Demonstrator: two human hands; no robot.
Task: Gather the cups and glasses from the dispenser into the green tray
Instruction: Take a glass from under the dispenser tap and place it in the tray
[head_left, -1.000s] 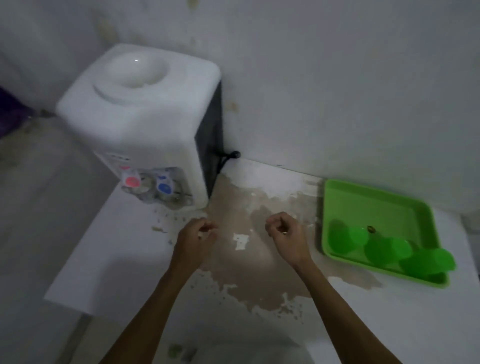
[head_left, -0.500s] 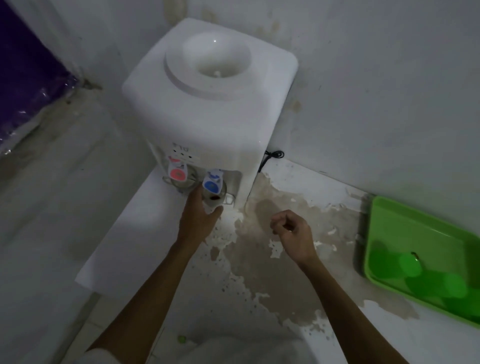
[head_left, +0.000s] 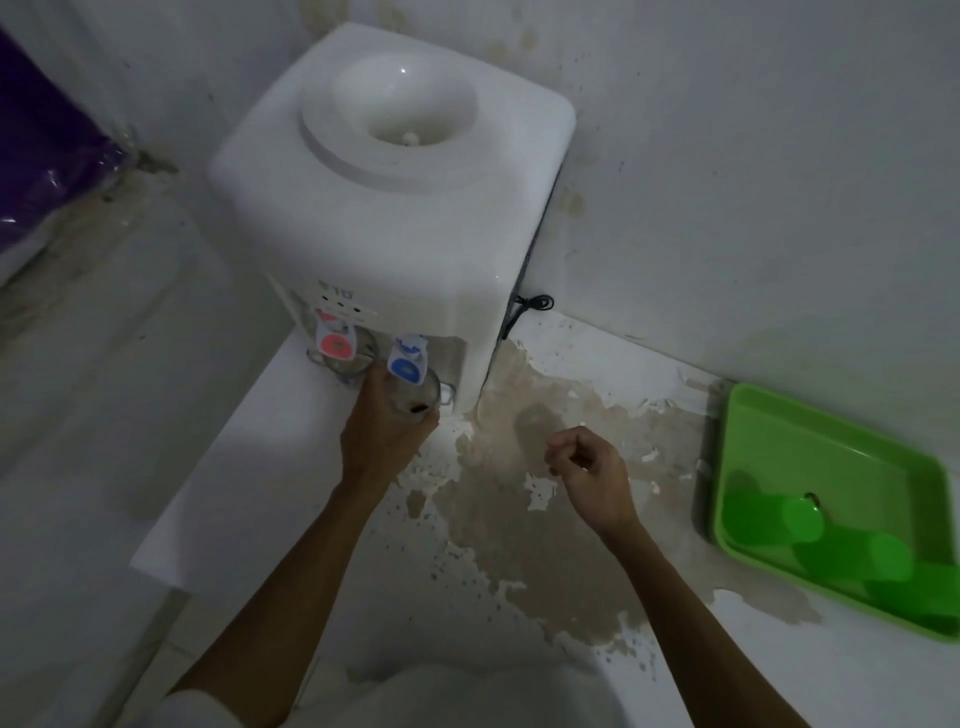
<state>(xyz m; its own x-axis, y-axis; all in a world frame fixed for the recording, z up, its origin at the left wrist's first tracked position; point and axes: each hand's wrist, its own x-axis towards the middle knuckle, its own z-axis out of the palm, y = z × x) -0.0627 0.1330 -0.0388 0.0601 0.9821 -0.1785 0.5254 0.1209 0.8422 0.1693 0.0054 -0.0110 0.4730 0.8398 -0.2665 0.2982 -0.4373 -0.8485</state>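
A white water dispenser (head_left: 395, 208) stands at the back of the counter, with a red tap and a blue tap on its front. Under the blue tap, my left hand (head_left: 382, 431) is wrapped around a clear glass (head_left: 418, 397). A second clear glass (head_left: 348, 358) stands under the red tap. My right hand (head_left: 589, 475) hovers over the counter's middle, fingers curled with nothing in them. The green tray (head_left: 810, 441) sits at the right and holds several green cups (head_left: 802, 519) lying on their sides.
The white counter (head_left: 291, 457) has a large brown patch of peeled surface in front of the dispenser. A black cord (head_left: 530, 306) runs behind the dispenser along the wall. A purple object (head_left: 36, 140) lies at far left, beyond the counter's left edge.
My left hand reached forward from the counter's middle to the blue tap and closed around the glass there. The view swung left toward the dispenser. My right hand stayed curled.
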